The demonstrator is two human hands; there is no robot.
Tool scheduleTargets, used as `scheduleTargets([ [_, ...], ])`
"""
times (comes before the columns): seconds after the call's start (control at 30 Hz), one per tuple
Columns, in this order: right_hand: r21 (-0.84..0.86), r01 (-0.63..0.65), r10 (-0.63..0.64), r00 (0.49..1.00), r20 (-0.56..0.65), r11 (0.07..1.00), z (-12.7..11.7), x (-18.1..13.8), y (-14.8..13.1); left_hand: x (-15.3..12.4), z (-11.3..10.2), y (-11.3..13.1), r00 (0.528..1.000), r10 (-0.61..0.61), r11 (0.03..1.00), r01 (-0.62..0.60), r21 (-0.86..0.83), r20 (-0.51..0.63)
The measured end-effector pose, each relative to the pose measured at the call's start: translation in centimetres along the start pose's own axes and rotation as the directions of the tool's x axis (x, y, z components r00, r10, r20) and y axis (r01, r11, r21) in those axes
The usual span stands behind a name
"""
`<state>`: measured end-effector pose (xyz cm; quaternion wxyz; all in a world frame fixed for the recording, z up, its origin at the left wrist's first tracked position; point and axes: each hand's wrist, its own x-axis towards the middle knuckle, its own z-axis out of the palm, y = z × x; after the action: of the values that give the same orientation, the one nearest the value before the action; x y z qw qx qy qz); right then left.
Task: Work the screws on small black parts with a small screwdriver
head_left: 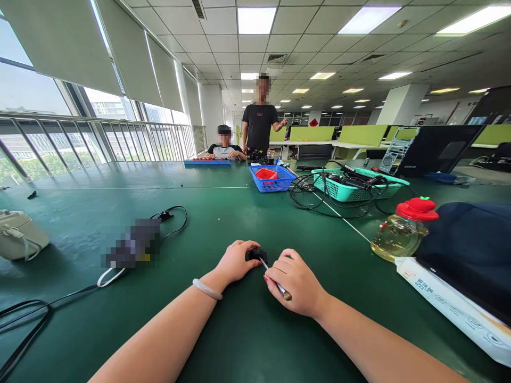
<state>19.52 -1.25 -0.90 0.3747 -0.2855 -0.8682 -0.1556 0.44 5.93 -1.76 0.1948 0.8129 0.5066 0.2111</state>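
My left hand (pixel 239 260) has its fingers wrapped around a small black device (pixel 255 254) on the green tabletop and holds it in place. In my right hand (pixel 295 282) is a slim metal-shafted tool (pixel 284 292), pinched between thumb and fingers. Its thin end reaches the near side of the black device, and its thicker, brownish end points back toward me. Exactly what kind of tool it is I cannot make out. My left fingers partly hide the device.
A blue basket (pixel 272 184) with a red tray and a teal basket (pixel 347 194) of tangled cables stand ahead. To the right are a red-lidded bottle (pixel 393 242) and a white box (pixel 447 308). A lanyard (pixel 27 308) and a pouch (pixel 22 236) lie left. Two people (pixel 259 125) are beyond the table.
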Motion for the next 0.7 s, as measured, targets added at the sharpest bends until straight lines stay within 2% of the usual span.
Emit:
scheduleTargets([
  [0.7,0.015,0.013,-0.013,1.000,0.004,1.000,0.28,-0.09,0.15,-0.01,-0.04,0.09,1.000,-0.008,1.000,0.008,-0.003,-0.005],
])
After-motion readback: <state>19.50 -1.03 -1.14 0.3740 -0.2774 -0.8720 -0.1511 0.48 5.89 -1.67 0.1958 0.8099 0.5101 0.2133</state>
